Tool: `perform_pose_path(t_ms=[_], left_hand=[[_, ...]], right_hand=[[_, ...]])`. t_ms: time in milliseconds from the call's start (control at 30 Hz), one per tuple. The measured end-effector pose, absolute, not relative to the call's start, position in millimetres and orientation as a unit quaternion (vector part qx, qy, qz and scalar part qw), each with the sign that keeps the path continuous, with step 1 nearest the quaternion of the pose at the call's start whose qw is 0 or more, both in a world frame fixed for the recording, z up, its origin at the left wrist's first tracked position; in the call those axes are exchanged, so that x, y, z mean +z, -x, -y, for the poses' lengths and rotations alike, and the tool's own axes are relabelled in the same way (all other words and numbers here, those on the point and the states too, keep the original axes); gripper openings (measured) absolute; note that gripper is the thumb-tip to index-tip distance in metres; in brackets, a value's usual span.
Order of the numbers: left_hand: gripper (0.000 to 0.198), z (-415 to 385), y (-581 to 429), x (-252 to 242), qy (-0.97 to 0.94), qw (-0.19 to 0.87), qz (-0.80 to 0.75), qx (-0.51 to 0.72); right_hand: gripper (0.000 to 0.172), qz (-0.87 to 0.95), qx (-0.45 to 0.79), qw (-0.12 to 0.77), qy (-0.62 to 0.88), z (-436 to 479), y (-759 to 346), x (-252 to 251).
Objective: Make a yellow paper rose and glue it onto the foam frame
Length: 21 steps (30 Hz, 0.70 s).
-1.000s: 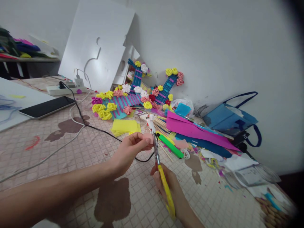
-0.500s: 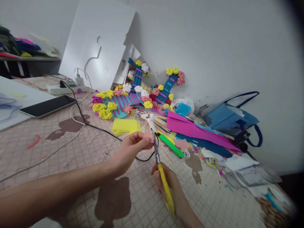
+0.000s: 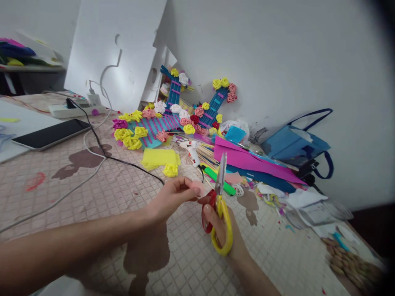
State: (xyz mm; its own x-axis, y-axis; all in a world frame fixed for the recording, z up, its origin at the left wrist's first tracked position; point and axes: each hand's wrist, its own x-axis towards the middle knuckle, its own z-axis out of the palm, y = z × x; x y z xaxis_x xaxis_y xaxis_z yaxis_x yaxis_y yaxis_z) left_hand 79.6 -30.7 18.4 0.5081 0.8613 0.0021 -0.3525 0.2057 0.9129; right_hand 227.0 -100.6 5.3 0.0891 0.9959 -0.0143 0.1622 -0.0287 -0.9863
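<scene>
Between its thumb and fingers, my left hand pinches a small pale pink paper piece. My right hand is wrapped round scissors with one yellow and one red handle loop. The blades point up and look nearly closed, just right of the pink piece and apart from it. Behind my hands lie a white glue gun, a yellow paper flower and a stack of yellow paper. A green cutter rests beyond the scissors.
Blue panels with paper flowers stand at the back. A magenta sheet, wooden sticks and scraps lie to the right, near a blue bag. On the left are a phone, a power strip and cables crossing the table.
The scissors have come away from the pink piece and turned, so both handle loops now show. The view has shifted slightly, and the yellow flower behind my left hand is uncovered.
</scene>
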Motion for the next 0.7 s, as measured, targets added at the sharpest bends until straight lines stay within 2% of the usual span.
perform_pose_path(t_ms=[200,467,500,633,700], left_hand=[[0.023,39.6,-83.4,11.3,-0.522,0.715,-0.275,0.375],[0.018,35.6,-82.3,12.5,-0.538,0.725,-0.278,0.329],[0.018,33.9,-81.1,14.6,-0.545,0.723,-0.269,0.33],[0.037,29.4,-75.9,26.7,-0.611,0.698,-0.193,0.318],[0.029,28.8,-74.4,31.7,-0.642,0.685,-0.16,0.304]], right_hand=[[0.026,0.464,0.468,0.531,0.533,97.0,-231.8,-3.8],[0.027,0.396,0.561,0.568,0.454,95.2,-229.6,-2.0],[0.027,0.378,0.591,0.565,0.433,95.1,-229.2,1.2],[0.032,0.328,0.701,0.518,0.363,95.0,-229.3,11.0],[0.032,0.319,0.729,0.499,0.343,94.8,-229.6,12.4]])
